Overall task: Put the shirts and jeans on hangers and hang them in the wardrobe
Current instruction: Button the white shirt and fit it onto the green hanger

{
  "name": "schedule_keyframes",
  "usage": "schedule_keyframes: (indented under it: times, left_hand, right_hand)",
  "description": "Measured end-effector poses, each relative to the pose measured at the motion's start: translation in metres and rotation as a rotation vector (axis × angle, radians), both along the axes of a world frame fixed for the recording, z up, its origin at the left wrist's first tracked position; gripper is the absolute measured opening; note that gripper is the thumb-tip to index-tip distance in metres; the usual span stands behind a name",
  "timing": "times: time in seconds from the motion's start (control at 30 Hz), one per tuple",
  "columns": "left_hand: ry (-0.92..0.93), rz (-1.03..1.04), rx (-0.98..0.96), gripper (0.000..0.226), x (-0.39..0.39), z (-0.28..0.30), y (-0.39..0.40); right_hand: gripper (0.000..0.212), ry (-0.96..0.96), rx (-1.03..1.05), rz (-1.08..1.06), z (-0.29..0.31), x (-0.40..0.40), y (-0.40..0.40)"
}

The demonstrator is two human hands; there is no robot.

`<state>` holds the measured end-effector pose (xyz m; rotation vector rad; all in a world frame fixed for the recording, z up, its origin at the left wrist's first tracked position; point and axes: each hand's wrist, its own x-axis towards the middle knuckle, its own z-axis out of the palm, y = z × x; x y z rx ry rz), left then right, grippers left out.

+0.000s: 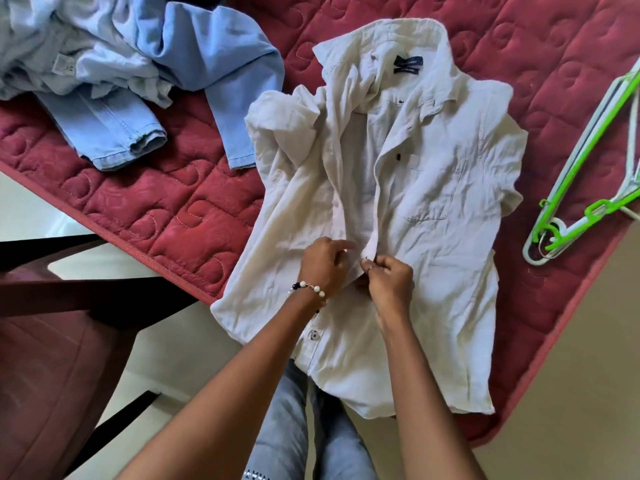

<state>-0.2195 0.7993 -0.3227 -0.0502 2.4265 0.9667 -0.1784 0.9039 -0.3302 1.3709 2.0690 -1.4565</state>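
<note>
**While both hands work the shirt front: buttons before hanger**

Head view, centre of the frame: white shirt [408, 188] spread front-up on the red quilted mattress [145, 209], collar toward the top, hem hanging over the near edge. Open down the front from the collar; whether the lower part is closed, hard to say, though one dark button [314, 334] shows low on the strip by the left forearm.

Lower centre: left hand [323, 263], beaded bracelet [308, 287] at the wrist, fingers curled and pinching the left edge of the front strip. Right hand [391, 275] just beside it, fingers bunched tight on the opposite edge, holding cloth and perhaps a button; too small to tell which. Hands nearly touching, both clamped on the shirt, nothing else held.

Right edge: green and white hangers [588, 174] lying together on the mattress, well apart from the hands, untouched. Upper left: pale blue heap of jeans and shirts [121, 64], one trouser leg trailing toward the middle. No wardrobe in sight.

Step in hand, by judgement: doing or undoing a button at mid-front, so preparing the first garment; hanging not yet begun. Next move likely calls for letting go of the strip, reaching to the right edge for one hanger, separating it from its neighbour, then feeding it in at the collar, with the top kept open enough to pass the hanger's shoulders.
</note>
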Motion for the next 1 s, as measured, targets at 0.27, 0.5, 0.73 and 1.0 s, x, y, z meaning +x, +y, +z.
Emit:
schedule_keyframes:
  times: [0.27, 0.5, 0.73, 1.0]
  left_hand:
    - [0.132, 0.358, -0.084, 0.015, -0.008, -0.014, 0.0]
    - [0.105, 0.072, -0.215, 0.013, -0.014, -0.02, -0.005]
    - [-0.013, 0.237, -0.125, 0.012, -0.016, -0.016, -0.001]
    - [-0.104, 0.449, 0.148, 0.032, -0.015, -0.01, -0.006]
  right_hand:
    - [0.013, 0.147, 0.113, 0.068, 0.002, 0.004, -0.001]
    - [0.011, 0.167, 0.228, 0.321, 0.0, -0.017, -0.015]
    - [0.009, 0.178, 0.23, 0.362, -0.008, -0.012, -0.021]
    - [0.013, 0.186, 0.12, 0.241, -0.01, -0.01, -0.019]
